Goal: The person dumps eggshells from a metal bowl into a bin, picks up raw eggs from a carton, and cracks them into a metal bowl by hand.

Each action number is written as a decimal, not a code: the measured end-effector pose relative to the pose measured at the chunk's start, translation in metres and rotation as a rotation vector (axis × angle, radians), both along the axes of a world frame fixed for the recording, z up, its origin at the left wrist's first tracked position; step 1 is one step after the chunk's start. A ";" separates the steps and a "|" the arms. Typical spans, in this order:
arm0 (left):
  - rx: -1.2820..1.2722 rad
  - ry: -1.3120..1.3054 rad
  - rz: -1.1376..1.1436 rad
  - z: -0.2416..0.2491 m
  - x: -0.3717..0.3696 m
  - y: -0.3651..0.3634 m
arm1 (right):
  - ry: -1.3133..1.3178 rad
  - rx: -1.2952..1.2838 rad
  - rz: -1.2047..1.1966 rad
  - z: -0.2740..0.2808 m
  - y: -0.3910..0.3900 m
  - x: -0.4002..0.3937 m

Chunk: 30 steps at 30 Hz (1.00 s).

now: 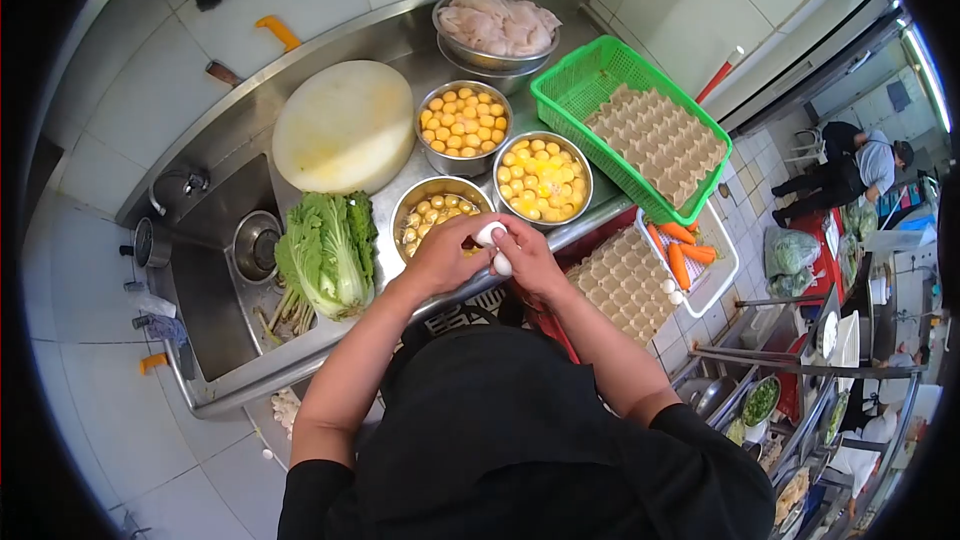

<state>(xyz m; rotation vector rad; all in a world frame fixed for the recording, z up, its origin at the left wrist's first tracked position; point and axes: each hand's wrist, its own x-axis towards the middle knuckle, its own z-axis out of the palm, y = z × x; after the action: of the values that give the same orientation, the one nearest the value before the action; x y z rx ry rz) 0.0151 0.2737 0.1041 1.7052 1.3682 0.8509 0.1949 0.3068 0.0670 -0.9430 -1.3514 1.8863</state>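
My left hand and my right hand meet at the counter's front edge, fingers closed around a white egg. A second white egg sits lower, against the fingers of my right hand. Just beyond my left hand is a metal bowl of egg yolks in liquid, partly covered by that hand. Another bowl of yolks, some broken, stands beyond my right hand. Farther back is a third bowl full of whole yolks.
Left lie a round cutting board, leafy cabbage and a sink. Behind stands a bowl of pale raw meat. Right are a green basket with an egg tray, another egg tray, and carrots. A person bends farther off.
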 end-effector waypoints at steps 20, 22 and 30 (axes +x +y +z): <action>0.152 -0.005 0.162 -0.031 -0.023 -0.008 | -0.455 0.517 0.204 0.000 0.015 -0.031; 0.040 -0.238 0.219 -0.054 -0.023 -0.004 | -0.392 0.326 0.135 0.002 0.011 -0.022; -0.452 -1.471 0.437 -0.057 -0.068 -0.003 | -0.137 0.046 -0.185 -0.009 -0.018 0.030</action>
<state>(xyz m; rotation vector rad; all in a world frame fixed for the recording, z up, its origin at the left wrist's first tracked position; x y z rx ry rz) -0.0525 0.2705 0.0468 0.1393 0.7099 1.4324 0.2247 0.2892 0.0579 -1.1499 -1.3311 1.6711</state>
